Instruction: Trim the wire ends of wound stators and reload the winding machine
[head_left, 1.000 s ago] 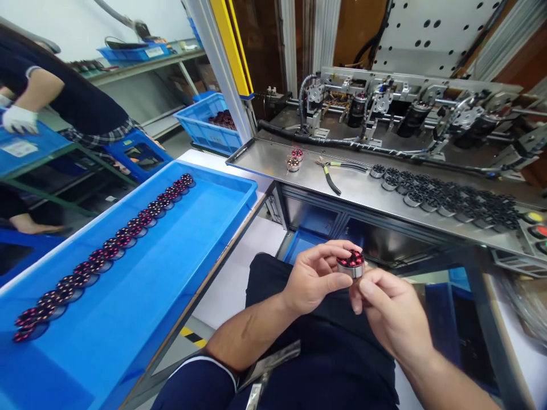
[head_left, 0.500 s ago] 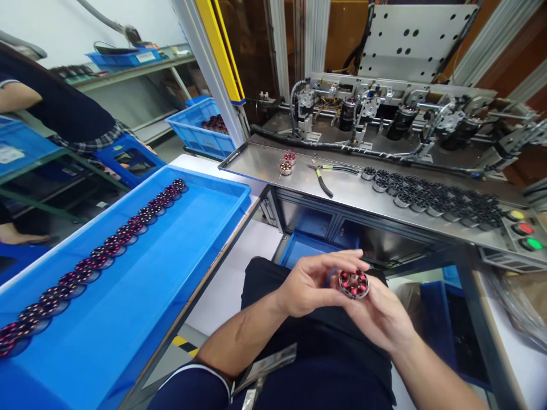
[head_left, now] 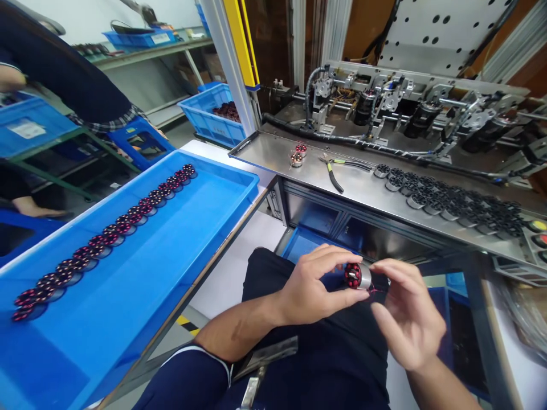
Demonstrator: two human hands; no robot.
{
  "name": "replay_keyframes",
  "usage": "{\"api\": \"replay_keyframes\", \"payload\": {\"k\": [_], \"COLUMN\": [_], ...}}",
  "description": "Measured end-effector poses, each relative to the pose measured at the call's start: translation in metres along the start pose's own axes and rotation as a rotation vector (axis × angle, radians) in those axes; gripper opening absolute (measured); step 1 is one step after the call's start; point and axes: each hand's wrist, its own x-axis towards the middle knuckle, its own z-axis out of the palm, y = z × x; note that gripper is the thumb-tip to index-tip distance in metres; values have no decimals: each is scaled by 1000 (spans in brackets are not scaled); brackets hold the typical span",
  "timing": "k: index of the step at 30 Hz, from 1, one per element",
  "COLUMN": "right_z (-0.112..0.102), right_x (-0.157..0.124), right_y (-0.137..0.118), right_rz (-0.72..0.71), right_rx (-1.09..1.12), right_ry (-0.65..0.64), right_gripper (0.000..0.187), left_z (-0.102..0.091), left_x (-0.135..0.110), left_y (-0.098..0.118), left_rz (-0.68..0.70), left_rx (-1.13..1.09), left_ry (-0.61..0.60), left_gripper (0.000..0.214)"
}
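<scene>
My left hand (head_left: 310,285) pinches a small motor stator (head_left: 356,275) with red copper windings and a silver rim, held on its side above my lap. My right hand (head_left: 401,310) is just to its right, thumb and forefinger pinched on thin wire ends that stick out of the stator. A big blue tray (head_left: 179,250) to my left carries a long row of similar wound stators (head_left: 106,236). On the steel bench (head_left: 363,191) ahead lie two more stators (head_left: 297,155), pliers (head_left: 335,171) and a row of dark unwound cores (head_left: 448,199).
A winding machine (head_left: 405,108) fills the back of the bench, with coloured buttons (head_left: 539,232) at its right end. A blue bin of parts (head_left: 213,119) stands behind the tray. Another person in dark clothes (head_left: 55,74) works at the far left. A metal tool (head_left: 260,364) rests on my lap.
I have turned the stator from face-up onto its side. My left hand now holds it alone, and my right hand has shifted to the wire ends at its right.
</scene>
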Motion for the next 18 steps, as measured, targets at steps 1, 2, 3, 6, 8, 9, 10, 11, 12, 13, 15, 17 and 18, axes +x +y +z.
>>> {"api": "replay_keyframes", "payload": {"k": [1,2,3,6,8,9,10,11,12,13,15,17,18], "right_z": [-3,-5,-7,-6,-2,1,3,5,6,6,5,3,1], "right_x": [3,6,9,20,25,26,27,28,29,29,31,35,36], "right_y": [-1,-3,-4,-9,-12,-14,-15,-16,-16,-16,-17,-17,-17], "right_rz": [-9,-47,-100,-195,-181,-171,-168,-171,-177,-184,-183,-152,-130], "right_rx": [10,-16,-76,-322,-389,-392,-388,-382,-374,-365,-333,-303,-295], "right_ry": [38,72,85,-33,-105,-115,-119,-123,-128,-135,-148,-158,-166], "right_gripper": [43,40,39,37,27,22,18,17,19,20,20,17,15], "left_z": [0,0,1,3,3,3,3,3,2,1,-1,-3,-4], "left_x": [0,0,0,-2,-4,-4,-5,-5,-6,-6,-6,-7,-7], "left_y": [0,-1,-1,-1,-2,-2,-3,-3,-3,-4,-4,-5,-5], "left_rz": [57,106,144,208,234,244,253,258,262,265,269,266,262], "left_rx": [93,182,261,406,452,467,479,491,501,508,499,452,418], "left_ry": [39,74,99,117,107,104,101,97,92,82,48,11,-4], "left_gripper": [36,33,31,30,29,29,28,27,27,26,26,27,26]}}
